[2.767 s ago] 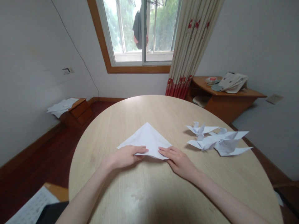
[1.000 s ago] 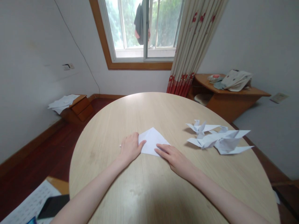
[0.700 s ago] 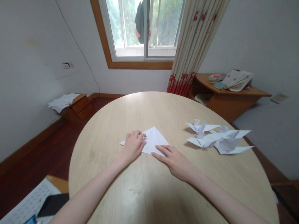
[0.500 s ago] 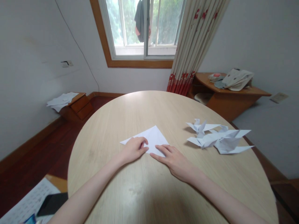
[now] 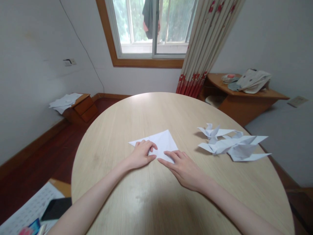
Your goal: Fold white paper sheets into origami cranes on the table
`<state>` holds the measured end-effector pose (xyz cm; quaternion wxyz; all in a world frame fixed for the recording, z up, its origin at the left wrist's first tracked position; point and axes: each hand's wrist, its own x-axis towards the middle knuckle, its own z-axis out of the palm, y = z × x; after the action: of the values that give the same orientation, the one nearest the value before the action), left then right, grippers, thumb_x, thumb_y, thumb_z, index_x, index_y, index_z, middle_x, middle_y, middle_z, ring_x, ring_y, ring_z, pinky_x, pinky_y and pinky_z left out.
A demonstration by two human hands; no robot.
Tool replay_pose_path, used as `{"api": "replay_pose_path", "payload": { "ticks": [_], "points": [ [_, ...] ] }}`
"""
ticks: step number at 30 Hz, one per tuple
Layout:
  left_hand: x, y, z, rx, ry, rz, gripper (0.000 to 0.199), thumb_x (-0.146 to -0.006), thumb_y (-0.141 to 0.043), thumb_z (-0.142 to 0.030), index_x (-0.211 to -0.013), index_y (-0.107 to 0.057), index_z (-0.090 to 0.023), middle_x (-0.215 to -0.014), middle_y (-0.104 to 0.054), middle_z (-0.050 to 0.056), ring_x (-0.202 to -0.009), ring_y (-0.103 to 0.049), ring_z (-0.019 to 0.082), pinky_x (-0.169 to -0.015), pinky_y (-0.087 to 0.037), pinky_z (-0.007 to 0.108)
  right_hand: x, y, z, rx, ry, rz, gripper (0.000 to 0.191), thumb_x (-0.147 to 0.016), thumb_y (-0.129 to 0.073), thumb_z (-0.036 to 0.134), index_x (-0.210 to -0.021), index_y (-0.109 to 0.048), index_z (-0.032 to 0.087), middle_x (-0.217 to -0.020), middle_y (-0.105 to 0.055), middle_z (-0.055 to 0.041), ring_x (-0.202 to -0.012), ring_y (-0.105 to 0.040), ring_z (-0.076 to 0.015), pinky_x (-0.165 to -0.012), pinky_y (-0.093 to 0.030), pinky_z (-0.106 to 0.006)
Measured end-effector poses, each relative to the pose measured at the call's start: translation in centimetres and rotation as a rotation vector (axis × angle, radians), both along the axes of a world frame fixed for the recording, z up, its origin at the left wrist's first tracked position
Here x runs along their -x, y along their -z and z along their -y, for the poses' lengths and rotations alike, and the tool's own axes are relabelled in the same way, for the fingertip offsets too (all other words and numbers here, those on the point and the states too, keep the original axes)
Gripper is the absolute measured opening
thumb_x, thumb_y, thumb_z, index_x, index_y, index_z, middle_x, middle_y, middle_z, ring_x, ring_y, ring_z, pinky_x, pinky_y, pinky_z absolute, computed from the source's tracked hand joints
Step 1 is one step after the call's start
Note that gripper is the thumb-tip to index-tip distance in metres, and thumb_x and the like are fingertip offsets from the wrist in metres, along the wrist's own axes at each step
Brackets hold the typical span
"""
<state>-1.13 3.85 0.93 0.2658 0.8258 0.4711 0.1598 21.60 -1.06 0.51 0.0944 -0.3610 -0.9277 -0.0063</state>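
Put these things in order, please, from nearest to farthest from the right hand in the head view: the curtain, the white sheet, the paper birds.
1. White sheet: touching the right hand, whose fingers rest on it.
2. Paper birds: on the table, to the hand's right.
3. Curtain: beyond the table's far edge.

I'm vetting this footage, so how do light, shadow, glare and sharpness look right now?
Head view: the window is bright, partly washed out; pale glare sits at the far edge of the table, a soft dark shadow on its near part; the far edges of the paper read clearly; print on the sheet at lower left is too soft to read.
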Motion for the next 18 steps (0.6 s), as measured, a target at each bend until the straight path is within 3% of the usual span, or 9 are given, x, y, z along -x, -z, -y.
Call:
{"api": "replay_pose_path", "payload": {
  "ticks": [3,18],
  "points": [
    [-0.01,-0.11,0.02,-0.004,0.004,0.006,0.019,-0.082,-0.059,-0.024,-0.100,-0.057,-0.022,-0.092,-0.061,0.000,-0.092,-0.053,0.021,-0.088,-0.032,0.037,0.25,-0.23,0.09,-0.021,0.005,0.022,0.046,-0.093,-0.043,0.016,-0.137,-0.050,0.027,-0.130,-0.054,-0.0150,-0.105,-0.052,-0.0291,-0.083,-0.045,-0.044],
    [-0.13,-0.04,-0.10,0.065,-0.039,0.026,0.021,-0.079,-0.064,-0.019,-0.099,-0.061,-0.023,-0.096,-0.061,0.000,-0.098,-0.052,0.022,-0.092,-0.025,0.042,0.69,-0.60,-0.02,0.007,0.027,0.011,0.040,-0.093,-0.044,0.016,-0.130,-0.056,0.027,-0.124,-0.058,-0.0129,-0.103,-0.052,-0.0275,-0.082,-0.044,-0.043]
  ]
}}
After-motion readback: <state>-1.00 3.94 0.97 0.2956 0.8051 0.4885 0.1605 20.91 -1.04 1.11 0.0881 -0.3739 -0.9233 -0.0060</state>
